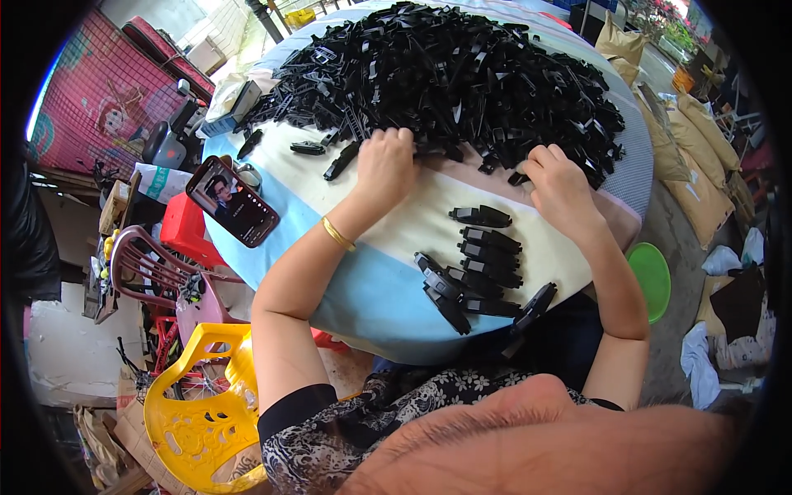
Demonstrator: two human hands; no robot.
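1) Large heap of glossy black plastic parts (462,74) covers the far side of the table; small group of elongated black plastic pieces (492,272) lies apart, near the person
2) Progress, as judged: early; few pieces set out, most left heaped
3) Left hand (388,169): fingers curled at the heap's near edge; grip contents cannot be told
4) Right hand (559,188): fingers bent, nearly together, beside small black parts; hold cannot be confirmed
5) Blue-and-cream striped cloth (396,239) underneath; black rectangular phone (233,201) at left
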